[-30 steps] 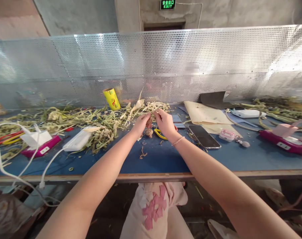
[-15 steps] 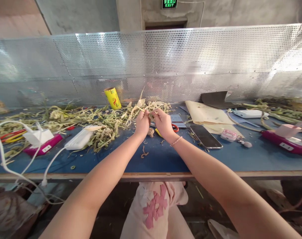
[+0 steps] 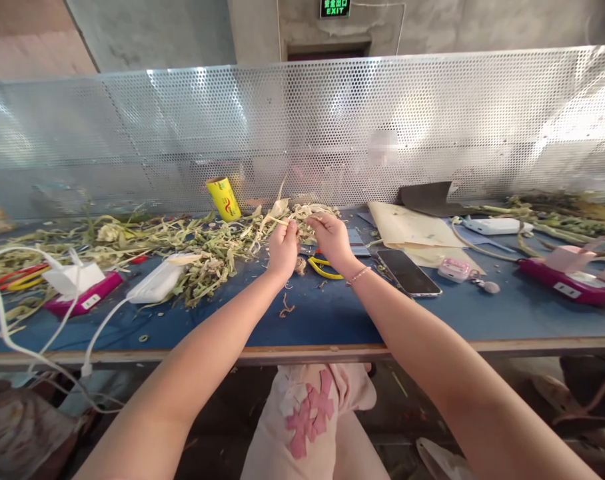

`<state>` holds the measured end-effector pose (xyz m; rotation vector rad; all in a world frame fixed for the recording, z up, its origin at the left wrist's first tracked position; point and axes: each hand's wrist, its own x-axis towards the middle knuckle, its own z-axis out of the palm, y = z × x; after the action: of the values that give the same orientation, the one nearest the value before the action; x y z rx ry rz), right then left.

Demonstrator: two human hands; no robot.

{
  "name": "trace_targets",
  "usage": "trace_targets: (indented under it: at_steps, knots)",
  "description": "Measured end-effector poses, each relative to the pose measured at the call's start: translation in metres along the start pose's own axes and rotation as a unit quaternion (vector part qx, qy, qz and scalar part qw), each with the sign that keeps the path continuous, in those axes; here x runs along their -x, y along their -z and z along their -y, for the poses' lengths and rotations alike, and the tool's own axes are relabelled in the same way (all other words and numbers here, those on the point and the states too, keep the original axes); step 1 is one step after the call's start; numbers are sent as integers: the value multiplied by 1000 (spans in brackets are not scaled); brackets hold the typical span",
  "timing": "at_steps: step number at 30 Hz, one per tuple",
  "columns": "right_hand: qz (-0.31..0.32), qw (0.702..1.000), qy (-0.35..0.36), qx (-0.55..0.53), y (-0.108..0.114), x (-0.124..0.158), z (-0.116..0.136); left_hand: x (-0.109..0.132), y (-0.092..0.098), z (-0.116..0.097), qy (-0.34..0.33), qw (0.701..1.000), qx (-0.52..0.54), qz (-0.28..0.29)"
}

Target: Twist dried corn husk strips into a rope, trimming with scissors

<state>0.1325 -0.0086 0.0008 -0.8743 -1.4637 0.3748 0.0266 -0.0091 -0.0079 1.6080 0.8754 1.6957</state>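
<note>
Over the blue table, my left hand (image 3: 283, 252) is closed round a pale dried plant stem (image 3: 275, 220), whose end pokes out above the thumb. My right hand (image 3: 334, 239) is a short way to its right, fingers pinched; whatever lies between the tips is too small to make out. Dried leaves and stalks (image 3: 207, 267) are heaped to the left and behind both hands. Under my right hand lie yellow-handled scissors (image 3: 324, 270), partly covered. A small brown ball of twine (image 3: 300, 265) rests between my wrists, and a loose twine scrap (image 3: 286, 307) lies nearer the front edge.
A perforated metal screen (image 3: 262, 133) borders the table's back. A yellow tube (image 3: 223, 199) stands before it. On the right are a phone (image 3: 408, 272), a pink earbud case (image 3: 455, 269) and papers (image 3: 407, 227). Power strips (image 3: 85, 297) with white cables sit at left and right.
My right hand has moved slightly away from my left, widening the gap between them and showing more of the yellow scissor handles. My left hand keeps its grip on the stem.
</note>
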Motion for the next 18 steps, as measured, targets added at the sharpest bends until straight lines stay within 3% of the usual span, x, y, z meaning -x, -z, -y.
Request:
trace_targets:
  at_steps: [3, 8, 13, 18]
  knots:
    - [33, 999, 11, 5, 3, -1, -1, -3, -1, 1, 62, 996, 65, 8]
    - [35, 999, -8, -5, 3, 0, -13, -5, 1, 4, 103, 987, 116, 40]
    - [39, 988, -129, -73, 1, -1, -29, -8, 11, 4, 154, 971, 161, 87]
    - [36, 971, -183, -150, -2, -2, -35, -13, 19, -3, 205, 937, 237, 153]
